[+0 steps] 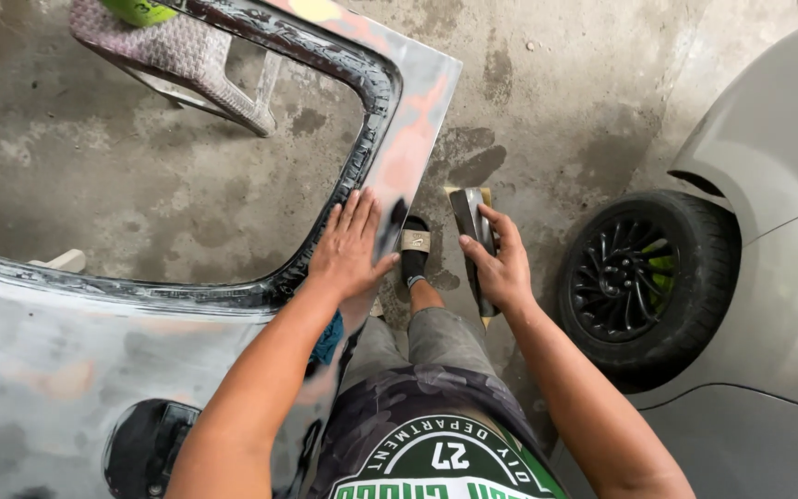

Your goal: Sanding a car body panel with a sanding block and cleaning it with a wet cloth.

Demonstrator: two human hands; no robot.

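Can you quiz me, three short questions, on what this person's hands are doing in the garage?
1. True or false: the left hand lies flat with spread fingers on the sanded car door panel.
2. What does the right hand hold? A) a spray can B) a dark sanding block C) a wrench
3. What stands on the concrete floor to the right of the right hand?

Key
1. True.
2. B.
3. A black wheel on a grey car.
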